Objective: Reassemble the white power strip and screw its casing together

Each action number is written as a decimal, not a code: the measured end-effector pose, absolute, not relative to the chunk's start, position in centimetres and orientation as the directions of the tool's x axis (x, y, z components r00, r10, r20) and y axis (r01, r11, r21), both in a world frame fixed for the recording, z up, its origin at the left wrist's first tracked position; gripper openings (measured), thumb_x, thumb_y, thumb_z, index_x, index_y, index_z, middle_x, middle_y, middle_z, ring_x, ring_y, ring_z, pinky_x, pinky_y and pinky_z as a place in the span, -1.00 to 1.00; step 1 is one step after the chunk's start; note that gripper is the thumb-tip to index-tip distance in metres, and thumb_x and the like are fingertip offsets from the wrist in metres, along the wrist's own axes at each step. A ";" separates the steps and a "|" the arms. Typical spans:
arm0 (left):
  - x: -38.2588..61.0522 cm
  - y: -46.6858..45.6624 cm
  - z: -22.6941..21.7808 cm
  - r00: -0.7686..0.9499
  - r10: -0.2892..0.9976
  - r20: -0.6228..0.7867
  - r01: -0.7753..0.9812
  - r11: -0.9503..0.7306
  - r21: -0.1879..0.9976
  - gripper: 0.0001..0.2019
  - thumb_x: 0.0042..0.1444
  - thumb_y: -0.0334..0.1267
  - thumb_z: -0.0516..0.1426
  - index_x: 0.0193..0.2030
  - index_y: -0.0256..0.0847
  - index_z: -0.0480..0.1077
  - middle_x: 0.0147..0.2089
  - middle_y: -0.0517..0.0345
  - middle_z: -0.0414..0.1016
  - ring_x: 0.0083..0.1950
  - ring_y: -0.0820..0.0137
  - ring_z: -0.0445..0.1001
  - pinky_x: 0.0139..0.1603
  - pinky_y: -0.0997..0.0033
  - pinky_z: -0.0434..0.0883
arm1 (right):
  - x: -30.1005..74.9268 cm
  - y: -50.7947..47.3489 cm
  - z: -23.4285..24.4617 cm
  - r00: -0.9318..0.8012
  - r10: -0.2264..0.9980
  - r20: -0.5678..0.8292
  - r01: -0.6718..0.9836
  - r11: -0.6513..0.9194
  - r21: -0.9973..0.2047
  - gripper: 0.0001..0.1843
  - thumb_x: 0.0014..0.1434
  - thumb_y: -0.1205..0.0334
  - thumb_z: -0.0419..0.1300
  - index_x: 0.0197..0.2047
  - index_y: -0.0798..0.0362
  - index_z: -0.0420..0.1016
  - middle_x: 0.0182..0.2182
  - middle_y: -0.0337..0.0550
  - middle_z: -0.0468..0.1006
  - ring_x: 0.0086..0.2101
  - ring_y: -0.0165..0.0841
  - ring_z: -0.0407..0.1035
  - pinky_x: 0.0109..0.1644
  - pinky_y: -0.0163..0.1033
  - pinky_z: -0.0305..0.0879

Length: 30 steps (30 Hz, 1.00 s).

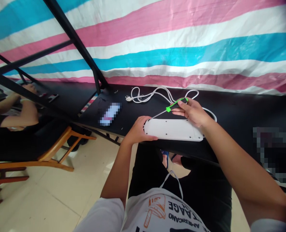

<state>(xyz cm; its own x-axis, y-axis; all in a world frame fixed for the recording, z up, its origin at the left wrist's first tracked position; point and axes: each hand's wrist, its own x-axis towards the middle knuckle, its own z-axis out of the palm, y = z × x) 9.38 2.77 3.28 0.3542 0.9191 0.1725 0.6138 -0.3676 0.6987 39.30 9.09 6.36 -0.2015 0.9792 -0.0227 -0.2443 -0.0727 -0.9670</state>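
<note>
While the left hand (140, 130) wraps one end of a white power strip (174, 129), thumb along its near side, the right hand (192, 112) holds a green-and-black screwdriver (168, 109); the power strip lies with its screw-holed face up, so whatever is inside is hidden; it is at the near edge of the black surface (232, 119), between the two hands, though whether it rests there or is lifted I cannot tell; the right grip is narrow, closed round the handle, the shaft slanting down to the far left corner, its tip at or near a hole; behind, a white cord (155, 92) lies in loops, ending in a plug (128, 98); a blurred rectangular item (110, 114) lies to the left.
</note>
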 end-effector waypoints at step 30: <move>9.4 2.7 3.3 0.358 0.918 0.170 0.633 -0.373 0.678 0.03 -0.23 0.16 0.56 0.37 -0.18 0.37 0.37 -0.22 0.41 0.45 -0.11 0.36 0.54 -0.17 0.30 | 39.6 9.3 6.2 -0.183 0.983 0.018 -0.214 -0.022 -0.976 -0.47 0.03 -0.19 0.59 -0.16 -0.07 0.50 -0.28 -0.23 0.67 -0.17 -0.26 0.70 0.05 -0.10 0.73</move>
